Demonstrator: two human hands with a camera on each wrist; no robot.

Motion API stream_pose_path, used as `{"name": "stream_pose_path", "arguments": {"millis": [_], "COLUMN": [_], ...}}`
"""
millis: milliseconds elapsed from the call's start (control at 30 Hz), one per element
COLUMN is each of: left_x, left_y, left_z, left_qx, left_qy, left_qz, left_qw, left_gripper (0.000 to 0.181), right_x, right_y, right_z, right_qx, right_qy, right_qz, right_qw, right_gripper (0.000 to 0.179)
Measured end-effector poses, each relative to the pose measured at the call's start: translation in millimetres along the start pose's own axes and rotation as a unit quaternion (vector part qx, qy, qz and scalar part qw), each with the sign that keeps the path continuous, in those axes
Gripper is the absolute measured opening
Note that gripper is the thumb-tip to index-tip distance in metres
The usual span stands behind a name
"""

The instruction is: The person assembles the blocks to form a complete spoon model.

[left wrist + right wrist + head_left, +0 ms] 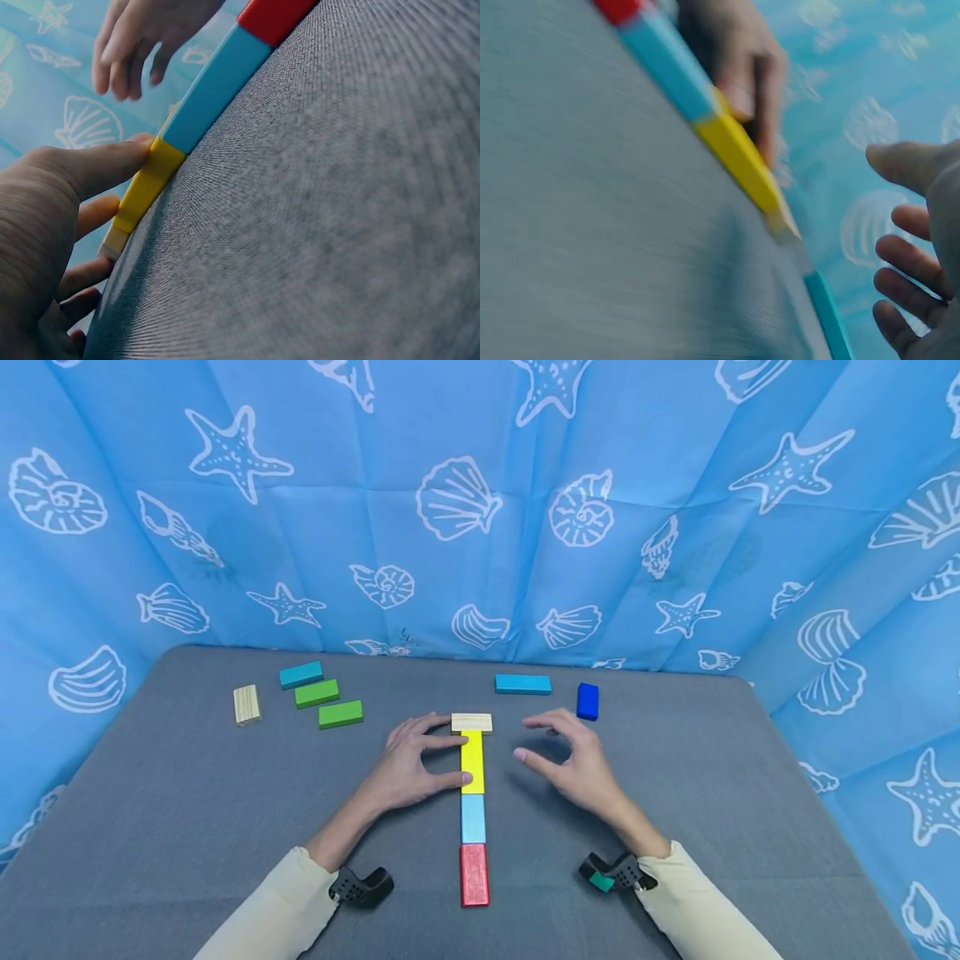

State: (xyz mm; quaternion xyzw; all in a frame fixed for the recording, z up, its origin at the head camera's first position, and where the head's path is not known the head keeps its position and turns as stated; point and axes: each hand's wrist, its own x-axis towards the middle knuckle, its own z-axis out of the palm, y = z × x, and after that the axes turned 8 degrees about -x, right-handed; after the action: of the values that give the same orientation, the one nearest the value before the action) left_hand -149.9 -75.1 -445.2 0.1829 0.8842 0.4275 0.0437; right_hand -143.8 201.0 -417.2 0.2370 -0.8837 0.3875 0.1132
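A column of blocks lies end to end on the grey cloth: a red block [474,875] nearest, a light blue block [473,818], then a yellow block [474,762]. Across the far end lies a plain wooden block [472,722]. My left hand [401,768] is at the column's left side, thumb and index fingertips touching the yellow block, another finger reaching to the wooden one's left end. To the right, apart from the column, my right hand [581,764] hovers over the cloth with relaxed fingers, holding nothing. The right wrist view is blurred.
Back left lie a wooden block [246,705], a blue block [301,675] and two green blocks [317,693]. A long blue block [522,684] and a dark blue block [588,702] lie at the back right. A blue curtain [480,568] hangs behind the table.
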Motion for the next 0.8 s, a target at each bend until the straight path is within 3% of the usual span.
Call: {"name": "stream_pose_path", "arguments": {"millis": [167, 400, 800], "left_x": [0.0, 0.2, -0.1], "left_y": [-0.2, -0.8, -1.6], "left_z": [-0.3, -1.0, -0.5], "left_qx": [-0.005, -0.009, -0.014], "left_qy": [-0.001, 0.0, 0.003], "left_qz": [0.003, 0.005, 0.009], "left_qw": [1.0, 1.0, 0.9999], "left_gripper": [0.057, 0.057, 0.057], "right_x": [31.4, 58.7, 69.8], "right_y": [20.3, 41.1, 56.8], "right_z": [-2.5, 10.4, 21.8], "right_qx": [0.009, -0.009, -0.015], "right_qy": [0.04, 0.045, 0.044], "right_qz": [0.057, 0.126, 0.159], "right_qw": [0.9976, 0.9909, 0.9862], "right_gripper": [0.05, 0.062, 0.067]}}
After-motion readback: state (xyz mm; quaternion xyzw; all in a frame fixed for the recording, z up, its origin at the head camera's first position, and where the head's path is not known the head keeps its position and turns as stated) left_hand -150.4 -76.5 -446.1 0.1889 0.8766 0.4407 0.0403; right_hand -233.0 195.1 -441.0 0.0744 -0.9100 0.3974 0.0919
